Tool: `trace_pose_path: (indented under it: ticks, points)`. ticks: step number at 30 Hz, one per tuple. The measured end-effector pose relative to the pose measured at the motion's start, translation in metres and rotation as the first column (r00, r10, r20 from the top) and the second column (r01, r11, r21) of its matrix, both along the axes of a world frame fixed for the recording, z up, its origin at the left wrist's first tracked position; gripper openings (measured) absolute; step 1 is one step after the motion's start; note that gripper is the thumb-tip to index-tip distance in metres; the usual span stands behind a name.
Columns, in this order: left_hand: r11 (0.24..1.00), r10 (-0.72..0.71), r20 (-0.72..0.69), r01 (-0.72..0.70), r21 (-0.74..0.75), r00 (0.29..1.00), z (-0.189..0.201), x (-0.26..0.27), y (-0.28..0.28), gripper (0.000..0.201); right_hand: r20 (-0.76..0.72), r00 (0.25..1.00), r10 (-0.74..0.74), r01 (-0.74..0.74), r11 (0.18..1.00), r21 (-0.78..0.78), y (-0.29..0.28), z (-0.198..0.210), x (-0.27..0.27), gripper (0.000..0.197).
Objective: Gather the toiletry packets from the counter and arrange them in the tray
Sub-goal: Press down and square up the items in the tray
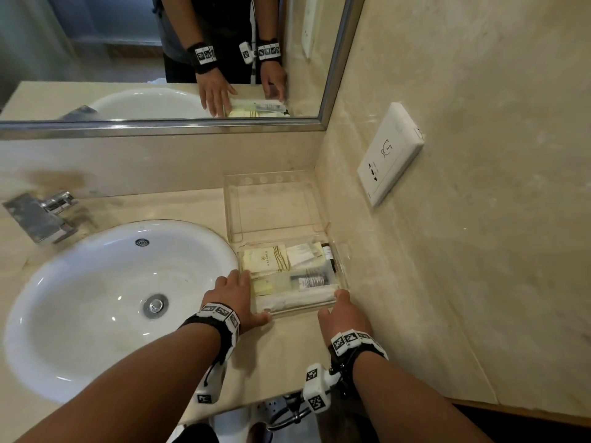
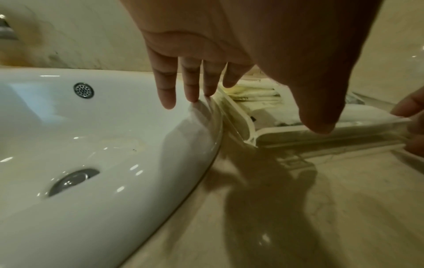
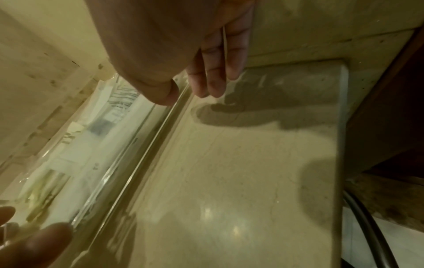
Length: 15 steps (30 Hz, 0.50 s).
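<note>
A clear acrylic tray (image 1: 271, 212) stands on the counter, in the corner to the right of the sink. Its near half holds several toiletry packets (image 1: 265, 259), cream and white, lying flat and overlapping; its far half is bare. My left hand (image 1: 243, 295) is at the tray's near left corner, fingers straight along the left wall and thumb against the front wall (image 2: 286, 130). My right hand (image 1: 343, 306) is at the near right corner. In the right wrist view its thumb lies over the rim and its fingers (image 3: 206, 81) run down the outside, pinching the wall (image 3: 128, 163).
The white sink (image 1: 112, 298) touches the tray's left side, with the chrome faucet (image 1: 41, 215) behind it. A marble wall with a socket plate (image 1: 390, 155) rises on the right, and a mirror (image 1: 160, 59) hangs behind. The counter's front edge (image 1: 287, 394) is just behind my wrists.
</note>
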<state>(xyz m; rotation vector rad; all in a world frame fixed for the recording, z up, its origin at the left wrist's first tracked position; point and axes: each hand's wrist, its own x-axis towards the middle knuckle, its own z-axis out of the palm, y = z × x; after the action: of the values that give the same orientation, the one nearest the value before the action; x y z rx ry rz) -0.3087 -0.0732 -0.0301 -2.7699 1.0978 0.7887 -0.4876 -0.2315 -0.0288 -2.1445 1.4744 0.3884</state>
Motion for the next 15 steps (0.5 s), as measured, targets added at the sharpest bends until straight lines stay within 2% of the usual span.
trace_pose_path:
  ticks: [8, 12, 15]
  points:
    - [0.999, 0.008, -0.008, -0.008, -0.039, 1.000, -0.0012, -0.0023, 0.0016, 0.119, 0.135, 0.989, -0.060, 0.063, 0.998, -0.017, -0.0005, -0.0029, -0.0014, 0.056]
    - [0.998, 0.008, -0.024, -0.010, -0.063, 1.000, -0.0002, -0.0011, 0.0008, 0.117, 0.132, 0.986, -0.101, 0.105, 0.994, -0.022, -0.0016, -0.0055, -0.0004, 0.051]
    - [0.997, 0.019, -0.027, -0.021, -0.073, 0.999, -0.0005, -0.0004, -0.0001, 0.116, 0.121, 0.988, -0.098, 0.100, 0.995, -0.009, -0.0039, -0.0079, 0.0017, 0.040]
